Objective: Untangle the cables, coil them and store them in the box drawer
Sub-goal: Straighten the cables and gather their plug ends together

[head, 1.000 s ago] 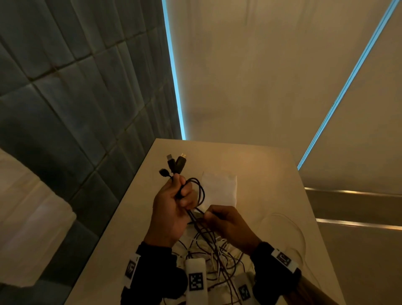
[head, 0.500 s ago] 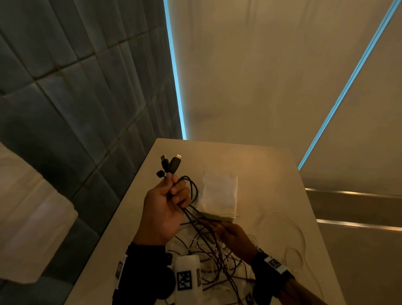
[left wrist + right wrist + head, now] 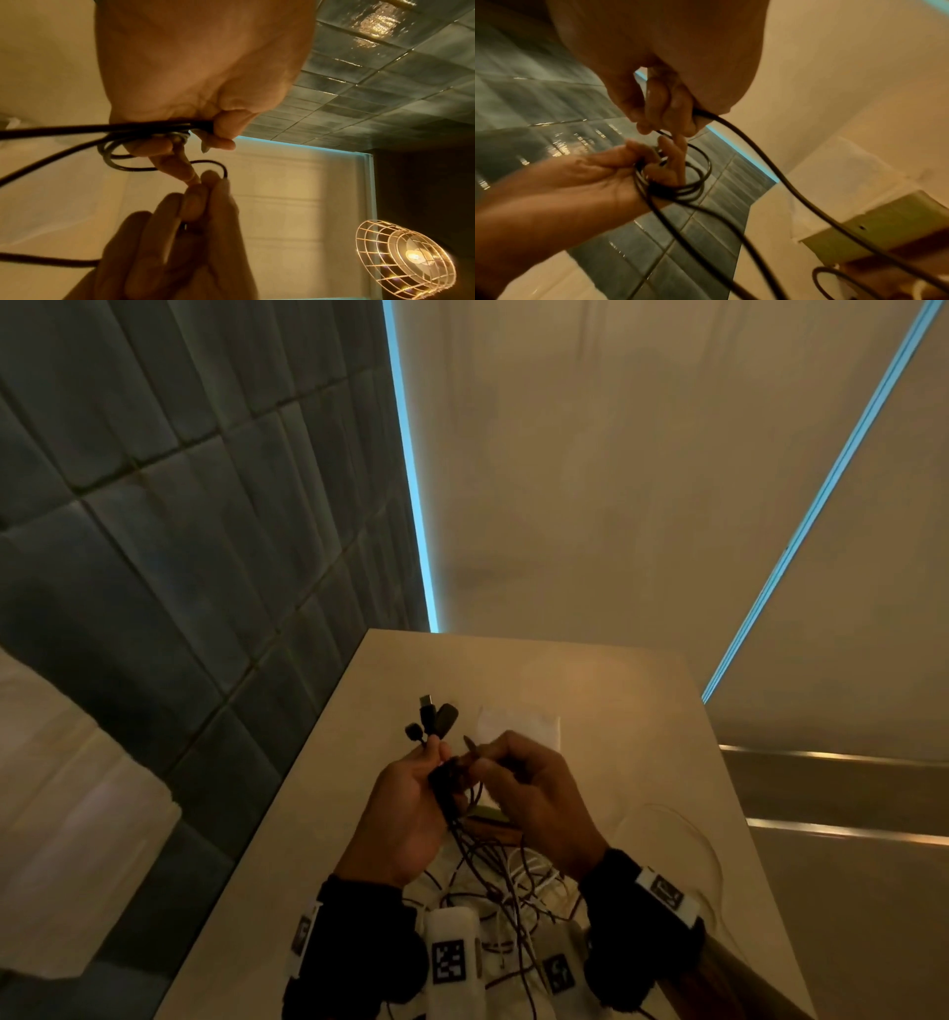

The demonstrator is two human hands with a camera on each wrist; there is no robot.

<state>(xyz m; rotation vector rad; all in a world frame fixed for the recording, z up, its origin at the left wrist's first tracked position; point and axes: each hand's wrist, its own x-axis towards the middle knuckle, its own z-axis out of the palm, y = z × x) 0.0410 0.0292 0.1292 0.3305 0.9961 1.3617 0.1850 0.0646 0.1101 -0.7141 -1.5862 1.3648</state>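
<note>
Closest to the person, a messy pile of cables lies on the table. Thin dark ones and white ones cross over each other. I think this pile is not sorted yet, so most of the job is left.

Just past the pile, both hands are up over the table. The left hand has its fingers curled around a black cable. It holds a few small round loops of it. Three plugs stick up above the fingers. The right hand pinches the same cable close to the loops, and the rest hangs down to the pile. It looks like one cable is being coiled and is only partly wound.

The black cable is thin, smooth and bendy. The loops sit tight together.

Behind the hands, a white box sits on the table. In the right wrist view its drawer seems to be pulled out a bit. I cannot see any cable inside it, so nothing looks stored yet.
</note>
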